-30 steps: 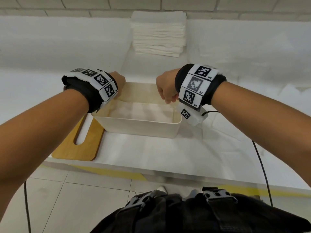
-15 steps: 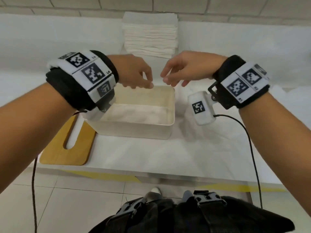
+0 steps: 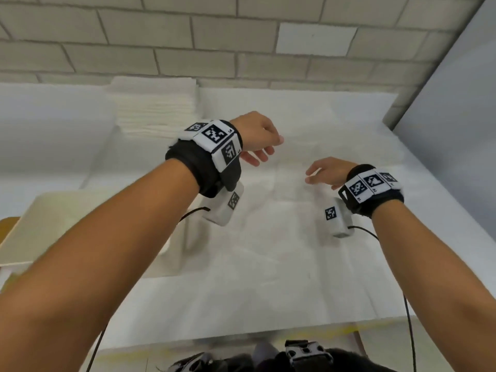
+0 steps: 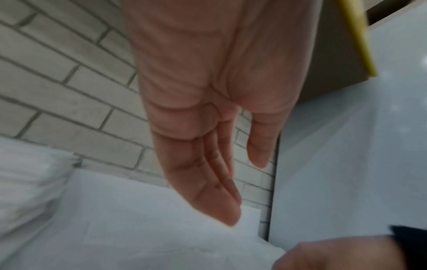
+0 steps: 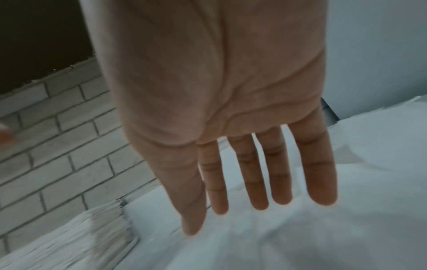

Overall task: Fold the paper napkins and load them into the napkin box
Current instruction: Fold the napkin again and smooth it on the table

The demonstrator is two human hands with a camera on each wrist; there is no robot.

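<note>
A tall stack of white paper napkins point(image 3: 155, 108) stands at the back left against the brick wall; it also shows as the napkin stack point(image 4: 27, 182) and the napkin stack point(image 5: 69, 243) in the wrist views. The cream napkin box point(image 3: 53, 224) sits at the left, partly hidden by my left forearm. My left hand point(image 3: 265, 154) hovers over the white table sheet point(image 3: 281, 210) right of the stack, fingers straight and empty point(image 4: 231, 182). My right hand point(image 3: 314, 175) hangs lower and to the right, fingers spread and holding nothing point(image 5: 254, 182).
A wooden board point(image 3: 5, 226) peeks out at the far left behind the box. A grey panel point(image 3: 456, 130) closes off the right side. The table's front edge point(image 3: 268, 334) runs near my body. Cables hang from both wrists.
Both hands have left the box and moved right, out over the white sheet, with fingers straightened. The view has swung right, so the box now lies at the left.
</note>
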